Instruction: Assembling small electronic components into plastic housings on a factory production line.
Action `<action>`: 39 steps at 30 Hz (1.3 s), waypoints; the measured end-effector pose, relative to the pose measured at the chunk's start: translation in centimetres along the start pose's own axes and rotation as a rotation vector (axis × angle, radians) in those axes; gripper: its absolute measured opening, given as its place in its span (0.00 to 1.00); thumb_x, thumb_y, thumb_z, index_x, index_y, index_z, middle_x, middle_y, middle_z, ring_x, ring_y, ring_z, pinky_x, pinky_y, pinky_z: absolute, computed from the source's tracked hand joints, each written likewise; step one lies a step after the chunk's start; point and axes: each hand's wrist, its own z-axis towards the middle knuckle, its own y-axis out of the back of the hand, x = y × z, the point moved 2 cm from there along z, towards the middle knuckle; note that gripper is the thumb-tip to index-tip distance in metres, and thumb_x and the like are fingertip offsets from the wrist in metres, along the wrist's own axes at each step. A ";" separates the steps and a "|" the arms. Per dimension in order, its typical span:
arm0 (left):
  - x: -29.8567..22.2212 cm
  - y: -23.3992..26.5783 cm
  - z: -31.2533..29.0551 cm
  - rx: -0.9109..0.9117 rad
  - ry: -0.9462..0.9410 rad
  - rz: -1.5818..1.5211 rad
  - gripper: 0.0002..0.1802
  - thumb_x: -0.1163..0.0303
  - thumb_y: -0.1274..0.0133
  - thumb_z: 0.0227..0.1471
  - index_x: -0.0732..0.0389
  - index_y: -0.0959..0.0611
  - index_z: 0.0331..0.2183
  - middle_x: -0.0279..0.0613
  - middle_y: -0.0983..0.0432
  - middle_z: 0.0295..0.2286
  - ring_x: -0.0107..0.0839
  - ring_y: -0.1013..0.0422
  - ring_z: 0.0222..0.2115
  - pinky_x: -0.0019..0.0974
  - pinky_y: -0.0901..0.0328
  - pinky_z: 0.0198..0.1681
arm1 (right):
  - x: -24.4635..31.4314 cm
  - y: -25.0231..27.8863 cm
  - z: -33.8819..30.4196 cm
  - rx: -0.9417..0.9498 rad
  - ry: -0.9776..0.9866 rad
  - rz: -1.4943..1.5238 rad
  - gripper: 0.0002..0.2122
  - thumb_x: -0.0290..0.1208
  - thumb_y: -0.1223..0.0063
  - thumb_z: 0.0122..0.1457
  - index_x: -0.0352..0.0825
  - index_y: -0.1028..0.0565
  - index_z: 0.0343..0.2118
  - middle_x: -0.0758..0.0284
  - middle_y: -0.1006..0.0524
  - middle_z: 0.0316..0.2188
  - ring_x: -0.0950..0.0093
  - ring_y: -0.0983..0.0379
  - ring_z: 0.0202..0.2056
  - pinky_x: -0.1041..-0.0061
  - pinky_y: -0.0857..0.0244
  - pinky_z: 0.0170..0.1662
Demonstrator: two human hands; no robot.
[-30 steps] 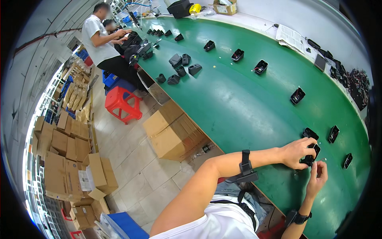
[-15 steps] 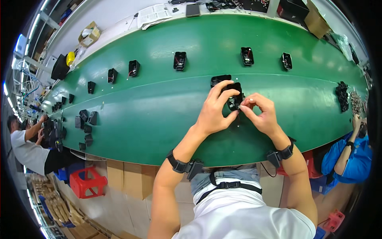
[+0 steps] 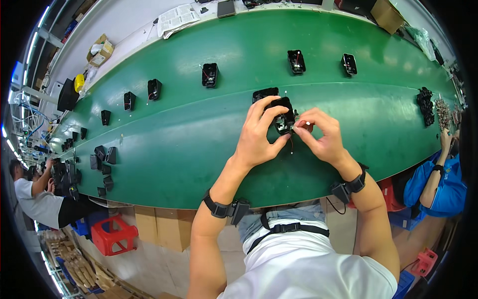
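My left hand [image 3: 258,130] is closed round a small black plastic housing [image 3: 282,122], its open side facing up. At the housing's right edge, my right hand [image 3: 321,135] pinches a thin wire with a small white end [image 3: 308,123]. A short red wire [image 3: 292,145] hangs from the housing's lower edge. Just beyond my left fingers lies another black housing [image 3: 265,93], partly hidden by them. The details inside the held housing are too small to make out.
Black housings [image 3: 209,75] with red wires stand in a spaced row along the green table [image 3: 184,149]. Several black parts [image 3: 103,157] lie at the left, a dark heap [image 3: 425,106] at the right. People work at both ends; a red stool [image 3: 114,235] stands below.
The view has shifted slightly, so the table things appear further left and higher. Both hands keep their grip; the red wire below the housing now shows more plainly.
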 end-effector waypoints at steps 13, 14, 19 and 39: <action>-0.7 -0.5 0.0 0.042 -0.047 -0.011 0.35 0.75 0.34 0.30 0.60 0.27 0.46 0.49 0.31 0.48 0.50 0.34 0.49 0.45 0.36 0.51 | 0.3 0.1 0.0 0.023 0.045 -0.141 0.08 0.20 0.37 0.45 0.35 0.24 0.29 0.64 0.30 0.43 0.70 0.30 0.39 0.76 0.33 0.34; -0.7 -0.5 -0.1 0.037 -0.034 -0.036 0.36 0.75 0.34 0.30 0.61 0.27 0.47 0.49 0.30 0.47 0.50 0.34 0.48 0.45 0.36 0.51 | 0.3 0.1 0.1 0.034 0.045 -0.139 0.08 0.20 0.37 0.45 0.35 0.24 0.28 0.64 0.30 0.43 0.70 0.30 0.40 0.75 0.33 0.35; -0.6 -0.6 -0.1 0.044 -0.082 -0.039 0.40 0.74 0.33 0.29 0.62 0.29 0.49 0.48 0.30 0.47 0.49 0.33 0.48 0.45 0.36 0.50 | 0.5 0.1 0.2 0.017 0.005 -0.076 0.07 0.21 0.38 0.44 0.34 0.24 0.28 0.60 0.31 0.47 0.66 0.31 0.42 0.73 0.33 0.38; 0.2 -0.3 -0.2 -0.025 -0.033 -0.069 0.34 0.50 0.32 0.35 0.62 0.18 0.42 0.45 0.29 0.42 0.30 0.26 0.28 0.30 0.32 0.28 | -1.5 0.3 -0.9 0.361 -0.366 0.736 0.14 0.31 0.42 0.55 0.32 0.28 0.42 0.63 0.36 0.54 0.72 0.33 0.49 0.72 0.33 0.46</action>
